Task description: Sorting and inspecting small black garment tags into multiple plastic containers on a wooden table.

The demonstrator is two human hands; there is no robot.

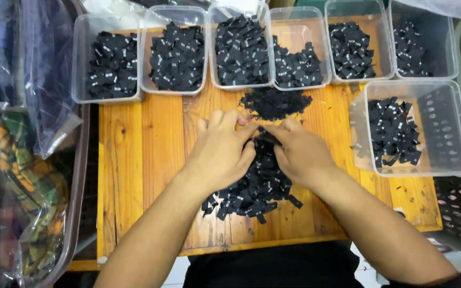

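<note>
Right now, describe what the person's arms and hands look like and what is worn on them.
Both forearms are bare. The left hand and right hand wear no gloves, rings or watch that I can see. A dark sleeve edge shows on the right arm near the elbow.

A heap of black fabric labels (257,186) with small white markings is seen at the centre of the frame, on a warm orange-brown wooden table (134,176) with visible grain. Clear plastic tubs (81,58) along the top are filled with the same black, white-marked labels. At lower left, a green, yellow and orange patterned cloth (22,176) is wrapped in clear plastic.
</note>
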